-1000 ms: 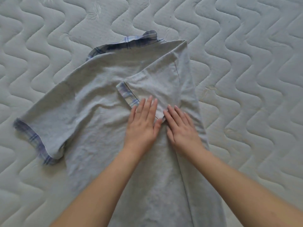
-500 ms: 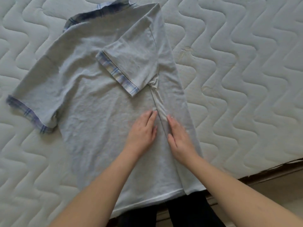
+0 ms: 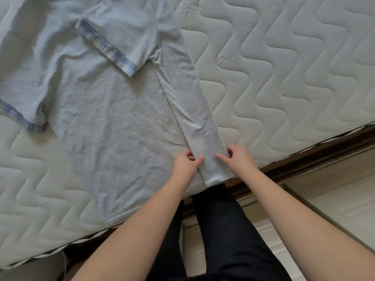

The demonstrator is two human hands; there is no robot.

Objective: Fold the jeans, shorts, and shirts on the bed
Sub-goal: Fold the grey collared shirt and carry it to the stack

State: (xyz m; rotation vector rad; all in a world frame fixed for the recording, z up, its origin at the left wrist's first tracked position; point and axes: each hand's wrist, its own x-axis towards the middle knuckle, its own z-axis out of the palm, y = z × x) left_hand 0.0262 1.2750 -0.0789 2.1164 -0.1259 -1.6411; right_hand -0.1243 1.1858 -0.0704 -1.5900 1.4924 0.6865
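Head view looks down on a bed whose mattress (image 3: 284,78) is bare, its pale quilted cover stitched in wavy, zigzag channels. A few faint yellowish marks show on the quilting near the top of the frame. The mattress edge runs diagonally from lower left to upper right, and below it a dark wooden bed frame (image 3: 316,157) shows as a narrow band. Beyond that lies a light floor (image 3: 334,199) with pale boards or tiles.

A light grey shirt (image 3: 113,122) lies flat on the mattress, its hem at the near edge of the bed. Its sleeves are trimmed with blue plaid cuffs. One sleeve (image 3: 22,102) spreads out to the left; the other sleeve (image 3: 121,37) is folded inward over the body, and the shirt's right side is turned over as a long narrow strip running down to the hem.

The left hand (image 3: 185,164) pinches the inner edge of that folded strip near the hem, fingers curled onto the cloth. The right hand (image 3: 237,159) pinches the strip's outer edge just opposite, close to the mattress edge. The person's dark trousers (image 3: 219,230) show between the forearms, standing against the bed.
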